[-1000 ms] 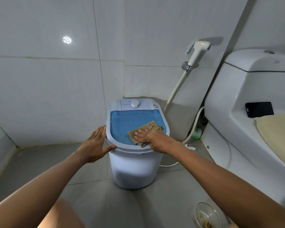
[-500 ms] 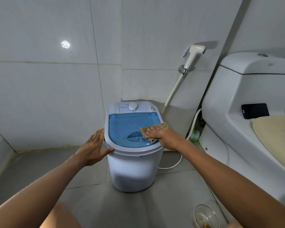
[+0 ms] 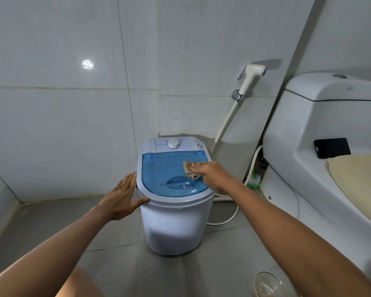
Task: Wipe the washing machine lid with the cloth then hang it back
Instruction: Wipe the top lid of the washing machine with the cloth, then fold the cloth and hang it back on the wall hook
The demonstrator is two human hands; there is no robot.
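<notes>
A small white washing machine (image 3: 171, 228) stands on the grey floor in the corner, with a translucent blue lid (image 3: 163, 172) and a white dial behind it. My right hand (image 3: 212, 173) presses a bunched brown cloth (image 3: 190, 169) onto the right side of the lid. My left hand (image 3: 121, 197) lies flat with spread fingers against the machine's left rim, thumb on the front edge. Much of the cloth is hidden under my fingers.
A white toilet (image 3: 321, 168) fills the right side, with a black phone (image 3: 332, 147) on its ledge. A bidet sprayer (image 3: 252, 77) hangs on the back wall, its hose running down behind the machine. A glass bowl (image 3: 268, 285) sits on the floor, bottom right.
My right hand has slid the cloth from the lid's front middle to its right side and a little farther back. My left hand stays on the left rim.
</notes>
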